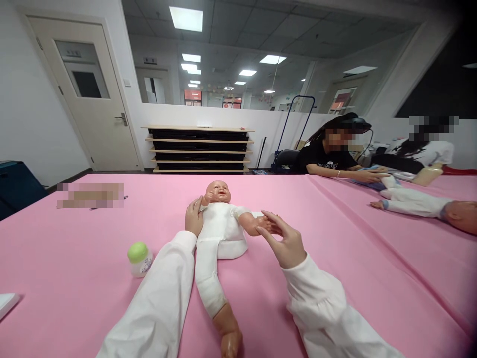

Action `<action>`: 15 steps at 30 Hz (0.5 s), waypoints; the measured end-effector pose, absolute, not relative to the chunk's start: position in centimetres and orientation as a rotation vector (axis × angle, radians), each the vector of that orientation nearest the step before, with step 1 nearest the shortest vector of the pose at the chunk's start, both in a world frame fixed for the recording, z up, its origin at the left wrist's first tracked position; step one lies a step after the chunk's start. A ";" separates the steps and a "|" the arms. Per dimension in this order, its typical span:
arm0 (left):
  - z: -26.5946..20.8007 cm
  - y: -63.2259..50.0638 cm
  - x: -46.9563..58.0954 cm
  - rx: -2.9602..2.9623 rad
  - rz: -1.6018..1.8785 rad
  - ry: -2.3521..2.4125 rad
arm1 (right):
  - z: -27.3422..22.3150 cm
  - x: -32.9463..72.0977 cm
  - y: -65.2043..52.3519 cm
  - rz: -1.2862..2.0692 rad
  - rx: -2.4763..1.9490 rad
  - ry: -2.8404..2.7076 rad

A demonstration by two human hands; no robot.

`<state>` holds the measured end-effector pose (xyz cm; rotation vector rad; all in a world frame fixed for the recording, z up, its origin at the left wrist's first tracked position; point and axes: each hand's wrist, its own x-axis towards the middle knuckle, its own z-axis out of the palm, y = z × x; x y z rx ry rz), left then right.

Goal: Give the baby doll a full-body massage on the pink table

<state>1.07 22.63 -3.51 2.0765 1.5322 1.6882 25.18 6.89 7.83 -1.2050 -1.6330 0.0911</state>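
A baby doll (pixel 219 231) with a white cloth body lies on its back on the pink table (pixel 74 258), head pointing away from me. My left hand (pixel 194 217) rests against the doll's side near its shoulder, fingers laid flat on the cloth. My right hand (pixel 285 243) pinches the doll's small plastic hand (pixel 265 224) between thumb and fingers, the doll's arm stretched out sideways. One doll leg (pixel 219 308) reaches toward me between my two white sleeves.
A small bottle with a green cap (pixel 139 258) stands left of my left arm. At the far right two people sit with another doll (pixel 421 205) lying on the table. A white object's corner (pixel 7 303) shows at the left edge.
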 end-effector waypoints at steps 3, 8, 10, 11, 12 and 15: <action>-3.6 22.7 1.0 1.987 1.763 1.506 | 8.4 25.1 3.6 0.009 -1.149 -1.646; -3.5 22.6 0.8 1.802 1.812 1.549 | 7.4 25.3 -1.0 -0.083 -1.168 -1.675; -3.4 22.5 0.8 1.714 1.833 1.579 | 6.3 25.4 -2.5 -0.060 -1.214 -1.661; -3.3 22.5 0.8 1.666 1.847 1.590 | 5.6 25.4 -3.3 -0.050 -1.236 -1.643; -3.3 22.4 0.8 1.617 1.862 1.598 | 4.8 25.3 -4.0 -0.043 -1.255 -1.622; -3.1 22.4 0.7 1.456 1.913 1.625 | 2.1 25.2 -5.9 -0.035 -1.324 -1.534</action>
